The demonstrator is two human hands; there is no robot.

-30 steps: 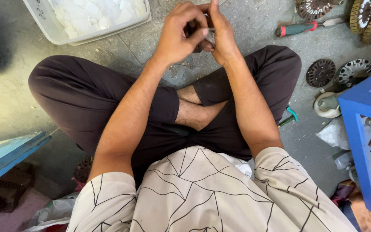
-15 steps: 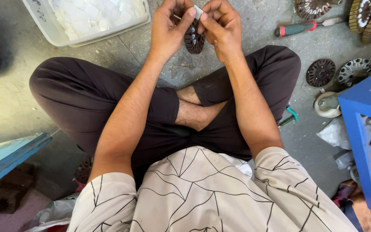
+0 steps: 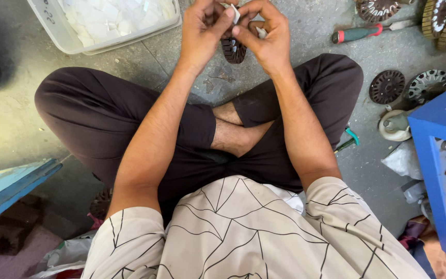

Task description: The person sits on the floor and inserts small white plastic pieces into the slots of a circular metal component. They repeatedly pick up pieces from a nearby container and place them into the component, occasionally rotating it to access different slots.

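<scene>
I sit cross-legged on a concrete floor, both hands raised near the top of the view. My left hand (image 3: 206, 32) and my right hand (image 3: 265, 36) together hold a small dark round slotted metal core (image 3: 233, 50), which hangs just below the fingers. A small white paper slip (image 3: 234, 12) is pinched between the thumbs and fingertips above it. Another pale slip (image 3: 260, 32) sticks out of my right hand's fingers. The top of the core is hidden behind the fingers.
A translucent plastic tub (image 3: 73, 41) of white slips stands at top left. A red-handled screwdriver (image 3: 360, 33), several slotted metal discs (image 3: 386, 86) and a tape roll (image 3: 394, 125) lie at right. A blue metal stand (image 3: 440, 155) rises at far right, a blue board (image 3: 6, 188) at left.
My hands have opened apart slightly and lifted toward the top of the view. The dark core, first hidden in the clasped hands, now hangs below the fingers with a white slip held above it.
</scene>
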